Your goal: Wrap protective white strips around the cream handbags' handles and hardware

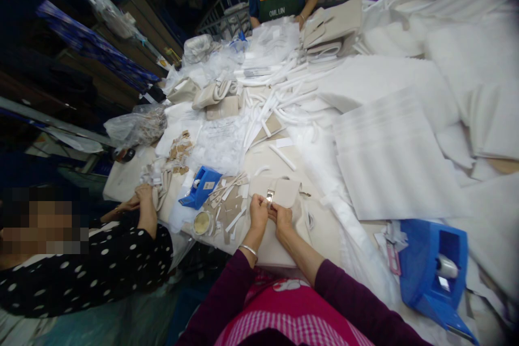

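A cream bag [286, 193] lies in front of me at the table's near edge, its flap toward the far side. On the flap is a shiny metal clasp [270, 195]. My left hand [258, 212] pinches the clasp's left side and lower edge, with a bangle on that wrist. Close beside it, my right hand [280, 215] has its fingers bent together just below the clasp, at the strap end; what they grip is too small to make out. The two hands nearly touch over the bag.
Blue tape dispensers stand at left [201, 188] and right [433, 265]. A round tin [202, 223] sits near the left edge. White foam sheets [397, 157] cover the right. One person works at left, another across the table.
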The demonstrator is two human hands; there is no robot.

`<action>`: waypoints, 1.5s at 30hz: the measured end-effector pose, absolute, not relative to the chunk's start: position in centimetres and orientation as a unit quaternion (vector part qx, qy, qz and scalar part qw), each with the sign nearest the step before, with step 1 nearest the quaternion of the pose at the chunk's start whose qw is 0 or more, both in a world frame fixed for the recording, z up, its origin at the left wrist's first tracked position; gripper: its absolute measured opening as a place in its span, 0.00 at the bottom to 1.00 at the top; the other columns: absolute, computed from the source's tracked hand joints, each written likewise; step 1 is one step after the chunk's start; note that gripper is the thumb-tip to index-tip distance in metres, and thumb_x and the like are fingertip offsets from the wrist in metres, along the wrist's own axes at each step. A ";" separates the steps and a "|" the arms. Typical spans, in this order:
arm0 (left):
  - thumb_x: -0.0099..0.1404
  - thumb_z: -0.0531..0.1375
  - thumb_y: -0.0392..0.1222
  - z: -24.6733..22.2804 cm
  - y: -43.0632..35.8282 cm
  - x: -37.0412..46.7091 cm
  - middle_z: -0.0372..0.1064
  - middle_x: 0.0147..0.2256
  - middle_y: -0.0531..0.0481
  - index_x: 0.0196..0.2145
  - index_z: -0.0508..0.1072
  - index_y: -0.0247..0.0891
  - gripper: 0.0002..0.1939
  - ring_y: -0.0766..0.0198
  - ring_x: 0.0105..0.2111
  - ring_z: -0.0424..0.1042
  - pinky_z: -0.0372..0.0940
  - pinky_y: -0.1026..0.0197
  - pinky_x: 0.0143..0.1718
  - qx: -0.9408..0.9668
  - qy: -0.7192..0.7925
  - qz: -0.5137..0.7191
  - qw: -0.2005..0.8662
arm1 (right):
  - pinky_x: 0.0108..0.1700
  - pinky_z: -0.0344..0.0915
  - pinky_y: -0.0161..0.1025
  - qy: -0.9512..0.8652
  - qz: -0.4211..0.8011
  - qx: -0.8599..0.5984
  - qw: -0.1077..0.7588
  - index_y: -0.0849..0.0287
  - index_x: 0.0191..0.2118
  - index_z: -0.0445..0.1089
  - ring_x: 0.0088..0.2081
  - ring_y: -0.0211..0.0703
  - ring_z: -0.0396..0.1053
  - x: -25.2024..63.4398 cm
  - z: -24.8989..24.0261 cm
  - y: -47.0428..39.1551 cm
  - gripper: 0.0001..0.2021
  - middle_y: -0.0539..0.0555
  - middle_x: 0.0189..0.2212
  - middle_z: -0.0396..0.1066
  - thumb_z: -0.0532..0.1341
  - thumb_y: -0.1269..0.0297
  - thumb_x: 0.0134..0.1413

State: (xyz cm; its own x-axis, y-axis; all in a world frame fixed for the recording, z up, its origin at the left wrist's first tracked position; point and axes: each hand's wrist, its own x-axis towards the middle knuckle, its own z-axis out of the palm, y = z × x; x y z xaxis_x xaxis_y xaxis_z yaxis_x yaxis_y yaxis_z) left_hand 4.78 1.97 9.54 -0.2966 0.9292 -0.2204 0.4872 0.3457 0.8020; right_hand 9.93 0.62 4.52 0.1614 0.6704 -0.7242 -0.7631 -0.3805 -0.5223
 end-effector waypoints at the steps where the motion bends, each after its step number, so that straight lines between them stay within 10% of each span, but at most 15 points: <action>1: 0.59 0.53 0.32 9.6 1.7 4.7 0.60 0.24 0.56 0.27 0.58 0.39 0.06 0.67 0.27 0.66 0.63 0.65 0.31 0.475 0.740 0.315 0.358 | 0.22 0.70 0.38 0.056 0.652 -0.519 0.550 0.64 0.25 0.70 0.20 0.45 0.71 9.9 4.7 0.6 0.06 0.55 0.18 0.73 0.63 0.68 0.36; 17: 0.62 0.49 0.28 11.6 1.3 5.6 0.64 0.40 0.43 0.36 0.67 0.38 0.11 0.59 0.41 0.64 0.58 0.60 0.41 0.709 0.692 0.028 0.130 | 0.22 0.65 0.34 0.073 0.644 -0.550 0.526 0.64 0.21 0.69 0.21 0.40 0.67 10.5 5.9 0.5 0.04 0.52 0.17 0.71 0.63 0.70 0.35; 33: 0.57 0.56 0.37 14.3 -7.0 -10.9 0.65 0.24 0.55 0.29 0.66 0.39 0.01 0.64 0.27 0.67 0.62 0.63 0.32 0.528 0.760 0.234 0.299 | 0.31 0.75 0.40 0.058 0.684 -0.521 0.508 0.65 0.30 0.67 0.26 0.48 0.76 10.7 6.7 0.0 0.02 0.53 0.22 0.71 0.60 0.73 0.47; 45: 0.50 0.58 0.28 7.2 -20.2 -24.4 0.74 0.32 0.48 0.26 0.76 0.37 0.09 0.60 0.37 0.72 0.64 0.63 0.37 0.305 0.921 0.041 0.241 | 0.38 0.76 0.46 -0.008 0.697 -0.528 0.485 0.63 0.29 0.67 0.32 0.50 0.77 11.0 5.5 -0.8 0.03 0.53 0.23 0.73 0.57 0.75 0.46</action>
